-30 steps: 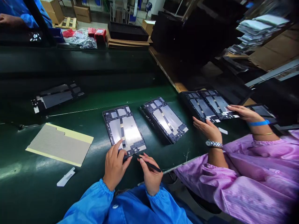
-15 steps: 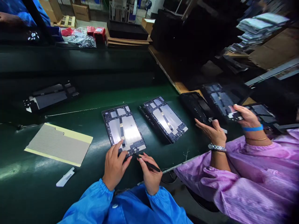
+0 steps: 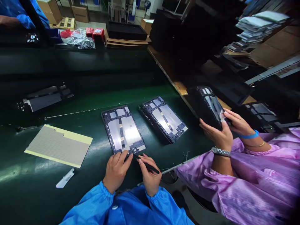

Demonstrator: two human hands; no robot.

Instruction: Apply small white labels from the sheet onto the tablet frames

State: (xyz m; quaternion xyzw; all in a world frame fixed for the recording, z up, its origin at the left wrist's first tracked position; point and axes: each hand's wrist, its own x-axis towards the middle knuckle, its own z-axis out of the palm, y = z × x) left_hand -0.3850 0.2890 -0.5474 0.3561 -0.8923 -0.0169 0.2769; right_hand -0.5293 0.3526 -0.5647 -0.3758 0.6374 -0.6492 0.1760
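An opened tablet (image 3: 125, 129) lies on the green table in front of me, its silver inner plates and a ribbon cable showing. At its lower edge my left hand (image 3: 116, 170) is closed, fingers curled over the edge and thumb alongside; the fingertips are partly hidden. Pinched in my right hand (image 3: 150, 176) are slim black tweezers (image 3: 152, 168), whose tip meets the tablet's lower edge near my left thumb. To the right rests a stack of similar opened tablets (image 3: 165, 118), tilted.
A striped card with yellow borders (image 3: 59, 145) and a white label strip (image 3: 65, 178) lie to the left. Farther back is another tablet part (image 3: 47, 98). At right, a co-worker's hands (image 3: 221, 134) hold a tablet (image 3: 212, 104). Red packages (image 3: 98, 34) stand at the back.
My left hand has drawn down from the tablet's plate to its lower edge, and its fingers have curled in. The co-worker's hands have come together around a lifted tablet.
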